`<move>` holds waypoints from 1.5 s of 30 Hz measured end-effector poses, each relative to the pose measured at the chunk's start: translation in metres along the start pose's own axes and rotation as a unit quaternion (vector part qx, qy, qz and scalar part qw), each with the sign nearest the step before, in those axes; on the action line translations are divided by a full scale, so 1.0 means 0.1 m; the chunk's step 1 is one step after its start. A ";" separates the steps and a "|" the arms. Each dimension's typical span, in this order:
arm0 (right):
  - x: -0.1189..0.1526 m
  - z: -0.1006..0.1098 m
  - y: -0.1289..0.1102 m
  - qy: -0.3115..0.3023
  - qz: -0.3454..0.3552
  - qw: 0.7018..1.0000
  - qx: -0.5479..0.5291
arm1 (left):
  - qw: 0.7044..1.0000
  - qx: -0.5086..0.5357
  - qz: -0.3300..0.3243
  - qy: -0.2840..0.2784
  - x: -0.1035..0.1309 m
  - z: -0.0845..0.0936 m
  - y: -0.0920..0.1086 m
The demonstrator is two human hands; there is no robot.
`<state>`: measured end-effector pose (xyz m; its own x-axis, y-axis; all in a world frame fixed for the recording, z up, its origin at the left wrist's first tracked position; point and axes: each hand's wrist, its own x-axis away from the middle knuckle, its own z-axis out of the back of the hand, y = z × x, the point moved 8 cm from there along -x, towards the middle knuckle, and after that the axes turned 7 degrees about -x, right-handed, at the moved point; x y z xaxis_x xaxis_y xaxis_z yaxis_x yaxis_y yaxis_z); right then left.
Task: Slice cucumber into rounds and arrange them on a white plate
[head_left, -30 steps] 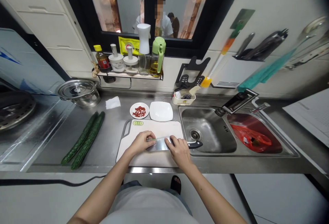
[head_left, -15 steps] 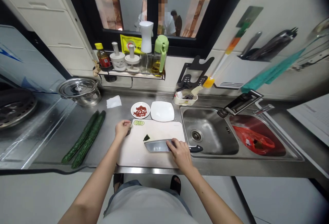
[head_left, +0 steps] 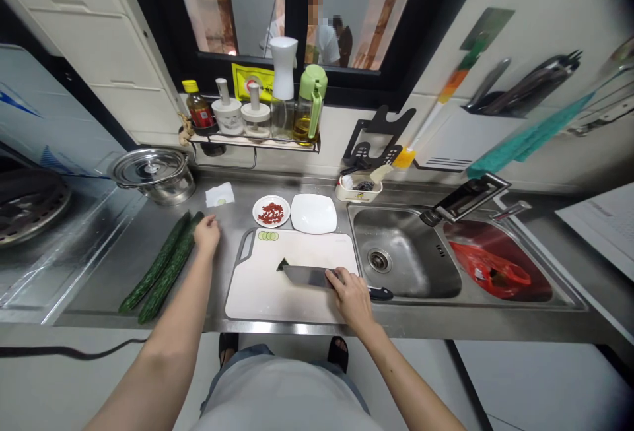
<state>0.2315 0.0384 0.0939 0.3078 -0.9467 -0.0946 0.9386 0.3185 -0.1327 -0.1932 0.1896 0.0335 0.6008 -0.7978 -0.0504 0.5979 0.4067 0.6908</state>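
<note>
My right hand [head_left: 352, 292] grips a kitchen knife [head_left: 310, 276], its fingers round the rear of the blade and the black handle pointing right. The blade lies low over a white cutting board [head_left: 257, 296], its tip beside a small dark-green cucumber piece [head_left: 282, 265]. Several thin cucumber slices [head_left: 268, 236] overlap at the board's top left. My left hand [head_left: 207, 232] hovers beside two whole cucumbers [head_left: 171, 272], fingers loosely bent, with nothing visible in them. Just beyond it, a pale green slice [head_left: 222, 201] rests on a white paper sheet [head_left: 226, 192].
Behind the board stand a small plate [head_left: 256, 218] of chopped red bits and a white square plate [head_left: 313, 213]. A sink [head_left: 406, 253] lies right, a lidded steel pot [head_left: 168, 183] back left. Bottles and jars line a shelf [head_left: 292, 145]. A person shows in the window.
My left hand has moved left from the board's corner to beside the cucumbers. A slice now lies on the paper, which was bare. My right hand and knife have shifted slightly right, the blade tilting.
</note>
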 end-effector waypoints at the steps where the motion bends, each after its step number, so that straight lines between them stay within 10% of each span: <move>1: -0.01 0.00 0.01 -0.002 -0.005 1.000 -0.004 | 1.000 -0.006 0.007 0.007 0.10 -0.01 -0.02; 16: -0.16 -0.15 -0.13 -0.160 -0.117 0.973 -0.114 | 0.939 0.077 -0.288 -0.171 2.06 -0.49 0.67; 45: -0.23 -0.40 -0.66 -0.232 -0.059 0.969 -0.060 | 0.925 0.063 -0.340 -0.157 2.10 -0.72 0.74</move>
<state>0.1563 0.0411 0.0650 0.2622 -0.8875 0.3790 0.9553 0.1830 -0.2323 0.0154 0.0838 0.0222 -0.0858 -0.9482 -0.3058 0.7024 -0.2752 0.6564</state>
